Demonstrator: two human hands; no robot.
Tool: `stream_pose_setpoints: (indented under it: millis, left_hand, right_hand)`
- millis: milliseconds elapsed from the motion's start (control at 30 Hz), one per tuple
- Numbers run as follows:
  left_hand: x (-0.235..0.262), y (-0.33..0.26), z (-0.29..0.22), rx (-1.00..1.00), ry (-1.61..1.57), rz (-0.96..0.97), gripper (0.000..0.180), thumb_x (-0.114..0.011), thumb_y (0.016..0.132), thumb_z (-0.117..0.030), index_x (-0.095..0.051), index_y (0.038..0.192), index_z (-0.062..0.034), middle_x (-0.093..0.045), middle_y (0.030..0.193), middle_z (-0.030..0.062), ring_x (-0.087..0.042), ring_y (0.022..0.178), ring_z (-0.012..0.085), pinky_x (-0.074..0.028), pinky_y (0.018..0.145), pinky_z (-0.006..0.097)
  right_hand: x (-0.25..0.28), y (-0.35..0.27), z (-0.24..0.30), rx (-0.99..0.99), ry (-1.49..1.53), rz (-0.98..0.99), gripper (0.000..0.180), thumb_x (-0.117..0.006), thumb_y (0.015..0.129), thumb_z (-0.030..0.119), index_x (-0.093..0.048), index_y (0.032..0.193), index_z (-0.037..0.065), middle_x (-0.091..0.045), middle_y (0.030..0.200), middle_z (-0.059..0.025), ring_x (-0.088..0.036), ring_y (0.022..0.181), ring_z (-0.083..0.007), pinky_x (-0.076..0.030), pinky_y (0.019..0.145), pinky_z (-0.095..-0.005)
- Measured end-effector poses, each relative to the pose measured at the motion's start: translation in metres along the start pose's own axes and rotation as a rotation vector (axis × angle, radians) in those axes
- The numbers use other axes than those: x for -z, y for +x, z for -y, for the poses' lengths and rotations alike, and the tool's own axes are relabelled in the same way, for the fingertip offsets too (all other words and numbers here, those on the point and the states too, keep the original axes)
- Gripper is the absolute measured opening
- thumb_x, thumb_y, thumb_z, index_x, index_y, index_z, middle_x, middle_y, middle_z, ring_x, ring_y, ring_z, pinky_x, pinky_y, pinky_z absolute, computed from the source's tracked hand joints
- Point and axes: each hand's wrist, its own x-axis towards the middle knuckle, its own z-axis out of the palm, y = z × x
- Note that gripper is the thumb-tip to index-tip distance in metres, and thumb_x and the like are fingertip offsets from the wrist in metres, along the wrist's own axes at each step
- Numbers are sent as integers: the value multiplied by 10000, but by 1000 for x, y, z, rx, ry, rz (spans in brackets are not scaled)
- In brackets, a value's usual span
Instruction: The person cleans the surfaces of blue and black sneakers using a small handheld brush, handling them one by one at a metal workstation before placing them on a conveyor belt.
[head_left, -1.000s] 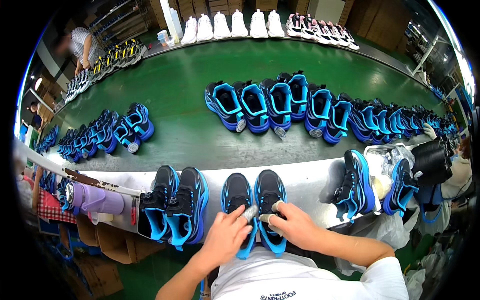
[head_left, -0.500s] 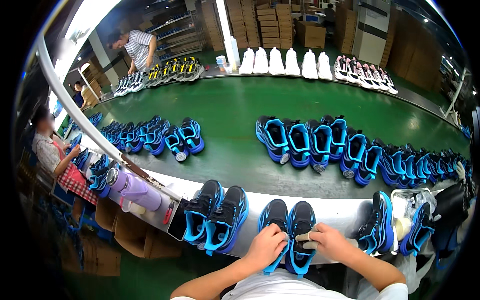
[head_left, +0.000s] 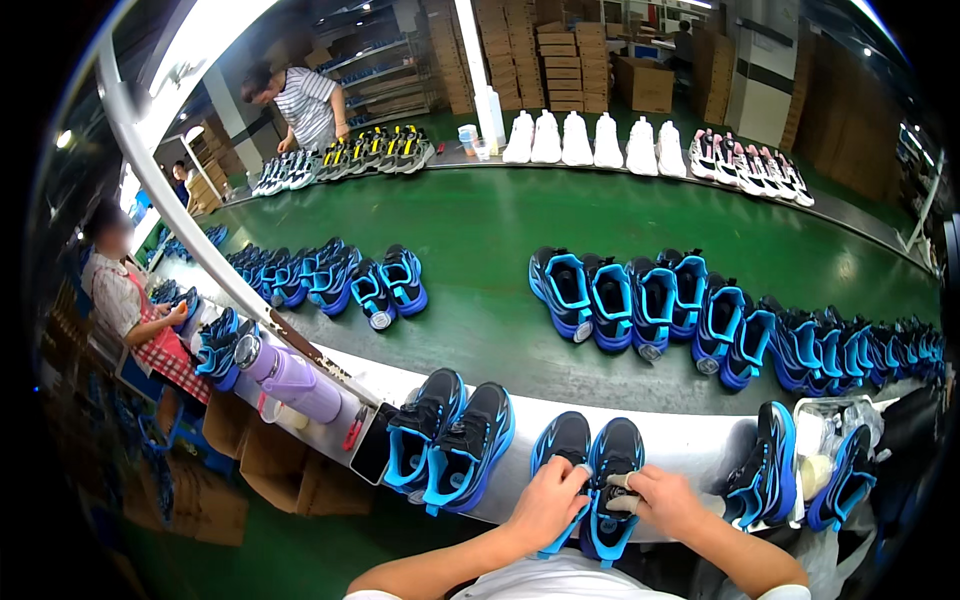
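A pair of black sneakers with bright blue trim stands in front of me, toes pointing away: a left sneaker point(head_left: 562, 436) and a right sneaker point(head_left: 617, 448). My left hand point(head_left: 550, 500) lies over the left one, its curled fingertips reaching the inner edge of the right one. What those fingertips hold is hidden. At the dark laces of the right sneaker, my right hand point(head_left: 660, 497) is closed in a pinch, with pale covers on its thumb and a finger. The lace itself is hard to make out between them.
Another matching pair point(head_left: 462, 445) stands left, beside a phone-like dark slab point(head_left: 373, 445) and a purple bottle point(head_left: 298, 385). One sneaker point(head_left: 765, 470) and a tray point(head_left: 815, 415) are right. Sneaker rows point(head_left: 655, 300) line the green belt point(head_left: 480, 220). Co-workers stand left and across.
The whole view has shifted slightly, so the scene sits lower and further right. Both hands stay at the same pair of sneakers, with only small finger movement.
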Motion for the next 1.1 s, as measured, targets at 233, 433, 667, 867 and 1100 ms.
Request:
stream_pose_setpoints:
  millis: [233,433,667,867,1100]
  left_hand:
    - [7,-2,8,-35,-181,86,260,-709,800,-153,-593,991,-20,-551,927,124,-567,841,314,-468,723,394]
    - [12,-3,11,20,-207,184,247,-652,804,-95,-582,1030,-25,-570,990,124,-550,916,357,-462,778,417]
    - [15,0,0,120,-186,45,264,-731,774,-110,-605,983,-11,-555,840,131,-554,705,277,-462,632,346]
    - [21,6,16,-129,-134,272,190,-647,771,4,-648,959,-18,-642,1119,116,-598,977,315,-487,840,382]
    - [25,12,-9,175,-269,124,305,-728,775,-92,-605,1037,2,-562,917,116,-541,704,237,-452,630,311]
  right_hand:
    - [12,-2,0,146,63,15,275,-713,818,249,-667,1067,141,-574,850,-106,-617,782,-296,-511,651,-397]
    - [25,-5,12,-54,50,97,334,-698,824,264,-664,1143,167,-574,866,-130,-596,872,-317,-491,748,-416]
    - [13,-3,3,-57,-14,20,332,-687,835,287,-659,1158,215,-518,882,-108,-572,807,-317,-487,727,-400]
    - [9,-3,2,-45,-65,-47,266,-664,844,280,-667,1084,165,-579,848,-99,-621,811,-302,-499,695,-428]
    - [23,-5,-8,156,148,21,297,-698,821,266,-666,1093,150,-549,917,-116,-599,827,-323,-487,697,-435]
